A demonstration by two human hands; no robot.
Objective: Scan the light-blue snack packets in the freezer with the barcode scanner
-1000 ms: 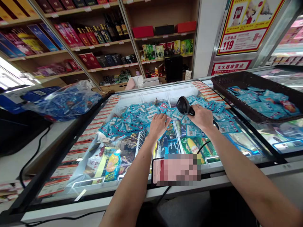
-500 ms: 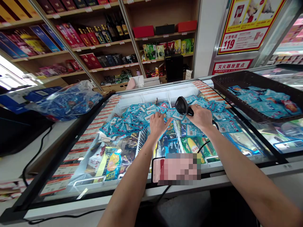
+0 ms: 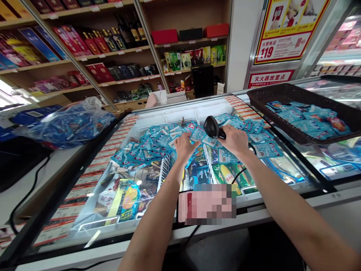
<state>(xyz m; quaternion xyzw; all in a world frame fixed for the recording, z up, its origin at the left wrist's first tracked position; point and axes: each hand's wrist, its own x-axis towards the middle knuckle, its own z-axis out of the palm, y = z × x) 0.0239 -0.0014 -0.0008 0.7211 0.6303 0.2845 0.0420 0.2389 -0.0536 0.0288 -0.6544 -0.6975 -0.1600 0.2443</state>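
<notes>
Scanner (image 3: pixel 211 127) (right-held) clear of freezer rim (image 3: pixel 84 253)

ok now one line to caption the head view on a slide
Right hand holding a black handheld scanner above blue packets spread on a glass-topped case, left hand over them.

Bare hands are numbering two: one left hand (image 3: pixel 184 148) and one right hand (image 3: pixel 236 141). One black handheld scanner (image 3: pixel 211 127) is showing, likewise one phone (image 3: pixel 183 207), partly pixelated. Brown baskets are totalling one brown basket (image 3: pixel 279 123); clear bags, one clear bag (image 3: pixel 75 124). Two red boxes (image 3: pixel 164 36) and one black box (image 3: pixel 190 34) are making a row of three. Wall notices are numbering two: one "119" poster (image 3: pixel 282 49), one red sign (image 3: pixel 270 78). Blue packets (image 3: pixel 158 140) are running to dozens, overlapping too heavily for an exact count.
</notes>
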